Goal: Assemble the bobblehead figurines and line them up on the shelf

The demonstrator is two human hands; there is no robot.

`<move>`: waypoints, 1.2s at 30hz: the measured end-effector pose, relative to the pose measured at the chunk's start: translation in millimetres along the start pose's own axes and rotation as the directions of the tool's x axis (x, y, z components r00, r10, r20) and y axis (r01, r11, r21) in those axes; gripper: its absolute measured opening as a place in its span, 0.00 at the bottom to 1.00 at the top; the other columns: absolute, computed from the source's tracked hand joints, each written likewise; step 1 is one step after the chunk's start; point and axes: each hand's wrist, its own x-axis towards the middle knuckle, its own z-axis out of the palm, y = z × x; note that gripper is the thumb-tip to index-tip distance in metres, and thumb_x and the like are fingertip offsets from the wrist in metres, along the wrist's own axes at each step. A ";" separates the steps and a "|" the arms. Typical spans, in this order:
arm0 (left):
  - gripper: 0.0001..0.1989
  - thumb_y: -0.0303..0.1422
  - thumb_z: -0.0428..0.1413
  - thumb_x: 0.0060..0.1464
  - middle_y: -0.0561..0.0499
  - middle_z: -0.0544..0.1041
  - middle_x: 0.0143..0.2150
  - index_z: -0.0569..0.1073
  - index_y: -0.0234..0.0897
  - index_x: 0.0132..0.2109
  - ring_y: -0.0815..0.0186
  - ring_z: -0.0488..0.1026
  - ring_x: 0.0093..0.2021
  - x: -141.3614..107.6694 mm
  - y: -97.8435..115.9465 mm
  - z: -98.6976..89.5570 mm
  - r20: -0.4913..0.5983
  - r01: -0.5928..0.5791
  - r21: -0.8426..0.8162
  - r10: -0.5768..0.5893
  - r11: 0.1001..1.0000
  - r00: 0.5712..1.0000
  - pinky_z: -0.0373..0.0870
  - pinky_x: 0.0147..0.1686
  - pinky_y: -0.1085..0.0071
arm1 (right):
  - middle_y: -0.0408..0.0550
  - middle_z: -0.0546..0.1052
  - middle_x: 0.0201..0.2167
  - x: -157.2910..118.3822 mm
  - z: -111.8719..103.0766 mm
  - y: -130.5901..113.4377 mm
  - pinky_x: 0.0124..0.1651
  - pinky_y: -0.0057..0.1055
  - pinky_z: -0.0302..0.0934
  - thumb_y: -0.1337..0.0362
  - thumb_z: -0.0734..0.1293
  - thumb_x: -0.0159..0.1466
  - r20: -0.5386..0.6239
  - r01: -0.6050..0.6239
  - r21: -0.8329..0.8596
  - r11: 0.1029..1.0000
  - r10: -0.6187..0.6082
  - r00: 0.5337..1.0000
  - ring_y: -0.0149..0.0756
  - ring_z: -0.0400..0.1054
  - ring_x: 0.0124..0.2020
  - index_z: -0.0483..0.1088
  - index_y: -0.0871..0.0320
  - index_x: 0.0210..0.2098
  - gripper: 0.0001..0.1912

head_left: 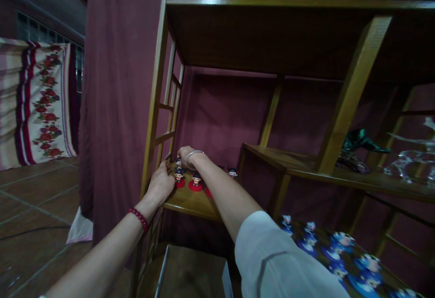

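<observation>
Far-left figurine (178,163) is located right under the right grip (186,154); fingers are curled down over it, but whether it is pinched cannot be told. Front-left figurine (179,178) is placed just right of the left grip (163,183); fingers are pointed away along the shelf's left side, and whether anything is held cannot be told. Dark-haired dolls, mounted on flat round red bases. At least six are seen in part: three near, one mostly covered by the right forearm (226,189); three far. All are stood on one smooth wooden shelf (186,202). One silver bangle (194,153) and one red bead bracelet (138,218) are worn. Several blue figurines (308,239) are grouped lower right.
</observation>
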 end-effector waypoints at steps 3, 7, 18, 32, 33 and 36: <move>0.29 0.23 0.47 0.43 0.44 0.72 0.49 0.59 0.31 0.56 0.62 0.68 0.50 -0.1 1.1 -0.4 -0.001 0.001 0.001 -0.001 1.000 1.000 0.63 0.48 0.70 | 0.55 0.74 0.43 2.4 0.6 0.1 0.40 0.26 0.63 0.69 0.68 0.48 0.003 0.003 0.011 1.000 -0.003 1.000 0.40 0.69 0.43 0.71 0.61 0.41 0.20; 0.27 0.25 0.48 0.45 0.44 0.73 0.48 0.59 0.32 0.56 0.61 0.68 0.49 0.1 0.6 -0.3 0.002 0.014 0.006 -0.014 1.000 1.000 0.64 0.47 0.69 | 0.54 0.74 0.43 0.8 -1.0 -1.4 0.40 0.26 0.63 0.66 0.69 0.47 0.007 -0.007 0.015 1.000 0.007 1.000 0.40 0.69 0.43 0.71 0.61 0.43 0.22; 0.27 0.24 0.47 0.44 0.43 0.72 0.48 0.59 0.31 0.55 0.60 0.68 0.50 -0.6 -1.9 -0.9 -0.001 0.006 0.020 -0.006 1.000 1.000 0.63 0.48 0.68 | 0.50 0.73 0.45 -20.3 -33.2 10.0 0.44 0.24 0.61 0.66 0.69 0.49 0.085 -0.054 -0.132 0.990 0.066 0.994 0.39 0.66 0.46 0.66 0.58 0.50 0.27; 0.27 0.25 0.47 0.46 0.39 0.72 0.48 0.58 0.28 0.56 0.57 0.68 0.49 -0.5 -2.3 0.5 0.031 0.004 0.125 -0.008 0.992 0.999 0.63 0.48 0.66 | 0.46 0.73 0.45 -48.8 -27.8 38.6 0.39 0.19 0.60 0.65 0.71 0.47 0.186 -0.095 -0.155 0.983 0.123 0.975 0.35 0.68 0.44 0.69 0.56 0.47 0.26; 0.27 0.25 0.47 0.46 0.40 0.72 0.48 0.58 0.28 0.56 0.57 0.68 0.50 -0.1 -3.1 0.8 0.031 0.002 0.118 -0.005 0.993 1.000 0.63 0.48 0.66 | 0.46 0.73 0.46 -48.6 -25.4 37.7 0.39 0.19 0.60 0.65 0.71 0.47 0.200 -0.090 -0.161 0.983 0.122 0.972 0.35 0.68 0.44 0.69 0.57 0.47 0.26; 0.27 0.23 0.46 0.45 0.40 0.72 0.48 0.59 0.28 0.56 0.58 0.67 0.50 0.3 -4.1 0.7 0.036 -0.001 0.100 -0.002 0.995 0.999 0.62 0.49 0.66 | 0.48 0.72 0.46 -46.2 -17.8 36.4 0.40 0.20 0.60 0.66 0.70 0.47 0.223 -0.064 -0.177 0.982 0.104 0.969 0.35 0.68 0.44 0.69 0.58 0.47 0.26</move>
